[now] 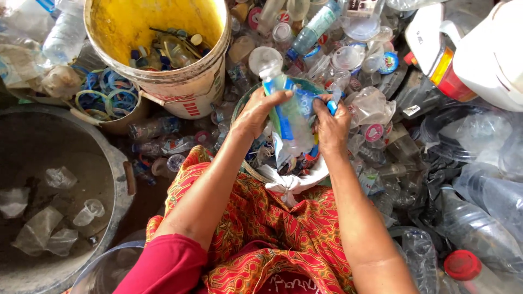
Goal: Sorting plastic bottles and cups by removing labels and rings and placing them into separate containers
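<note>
Clear plastic bottle [289,117] with a blue-and-white label is held at frame centre, over a round basin [237,111] whose rim shows at 9 o'clock of the bottle; the cap end points to 12 o'clock.

Left to right:
- Grey tub [117,179] at 8 o'clock of the bottle: only a few crushed clear cups [90,211] are seen inside, so it is judged barely filled.
- Yellow-lined bucket [180,81] at 10 o'clock: caps and rings are collected in the bottom, well short of the rim. Loose coloured rings [106,95] are piled in a container beside it.
- Left hand [256,114] is closed on the bottle's left side, fingers wrapped over the body.
- Right hand [331,128] is closed on the right side, fingers pinched on the label edge; the label looks partly lifted, not off.
- Unsorted heap of bottles [479,218], cups and lids runs from 12 through 5 o'clock, with a white jug [490,49] at 2 o'clock.

Progress judged: early. Some caps, rings and cups are already separated; the held bottle is mid-strip; the bulk of the heap is untouched.
</note>
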